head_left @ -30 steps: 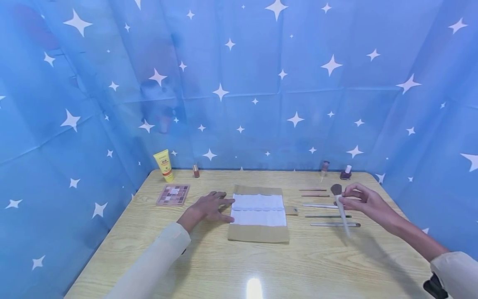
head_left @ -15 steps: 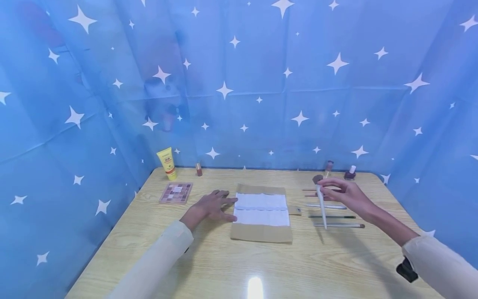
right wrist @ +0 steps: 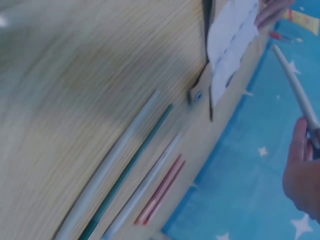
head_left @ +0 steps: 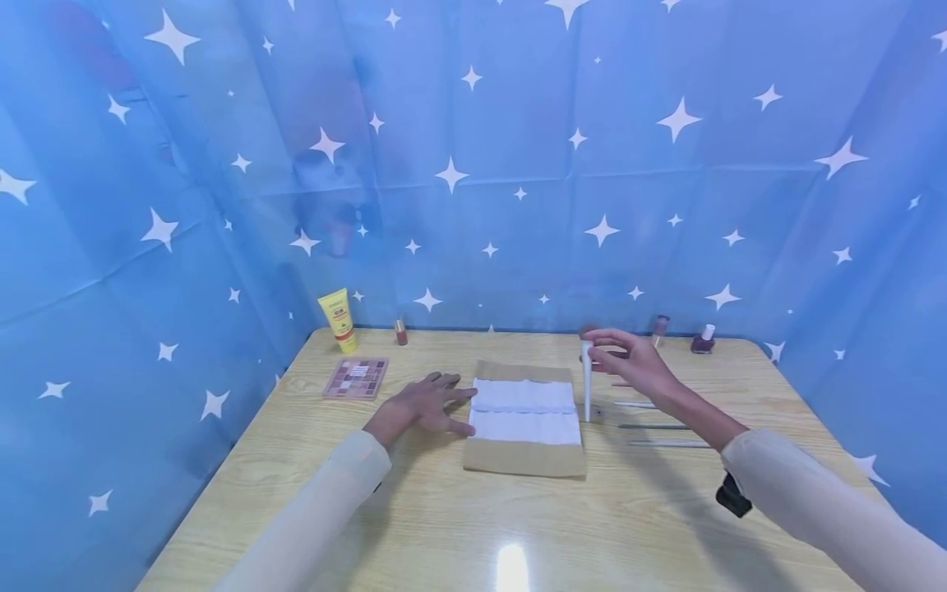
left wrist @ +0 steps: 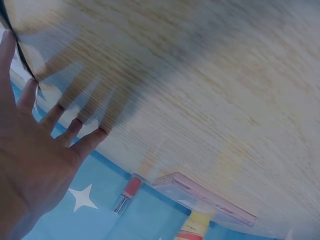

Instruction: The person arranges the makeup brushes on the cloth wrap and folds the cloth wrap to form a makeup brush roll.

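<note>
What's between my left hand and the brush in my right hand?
The open tan case lies between your left hand and the brush, as the head view shows.

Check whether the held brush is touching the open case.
Apart. The right wrist view shows it: the held brush appears in front of the curtain, with a plain gap between its tip and the case.

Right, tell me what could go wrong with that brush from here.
The right hand pinches the white-handled brush near its top, so the handle below might catch the snap tab.

The left hand touches only the left edge of the open case, so the case could shift if its right side is bumped.
</note>
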A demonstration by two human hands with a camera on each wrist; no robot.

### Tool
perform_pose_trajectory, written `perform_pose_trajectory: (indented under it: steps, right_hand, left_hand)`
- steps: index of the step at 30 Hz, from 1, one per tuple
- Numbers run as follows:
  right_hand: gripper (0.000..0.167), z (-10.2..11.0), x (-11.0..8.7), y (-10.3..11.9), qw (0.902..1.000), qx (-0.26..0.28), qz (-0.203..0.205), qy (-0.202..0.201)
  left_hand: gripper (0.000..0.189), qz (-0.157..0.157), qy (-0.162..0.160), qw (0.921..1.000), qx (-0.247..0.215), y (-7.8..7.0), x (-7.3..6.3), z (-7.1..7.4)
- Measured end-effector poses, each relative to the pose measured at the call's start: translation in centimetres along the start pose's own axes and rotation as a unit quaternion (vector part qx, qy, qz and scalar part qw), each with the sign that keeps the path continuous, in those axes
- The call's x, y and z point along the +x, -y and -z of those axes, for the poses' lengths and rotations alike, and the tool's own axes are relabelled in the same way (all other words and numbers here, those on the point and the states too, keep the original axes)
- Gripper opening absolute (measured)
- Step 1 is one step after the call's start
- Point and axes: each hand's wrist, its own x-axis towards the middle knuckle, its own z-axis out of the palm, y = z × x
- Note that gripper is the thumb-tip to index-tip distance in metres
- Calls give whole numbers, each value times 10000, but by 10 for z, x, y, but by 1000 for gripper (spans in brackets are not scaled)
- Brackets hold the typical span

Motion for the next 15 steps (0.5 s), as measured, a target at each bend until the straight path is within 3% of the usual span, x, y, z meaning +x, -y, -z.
perform_pose_trajectory:
  steps: [8, 15]
  right_hand:
    - [43, -27, 31, 0, 9988, 476, 64, -6]
    - [42, -56, 51, -2, 9985, 535, 123, 7]
  left_hand:
    - [87, 70, -86, 9999, -4, -3, 1, 0]
    - [86, 136, -80, 9999, -44, -4, 1, 0]
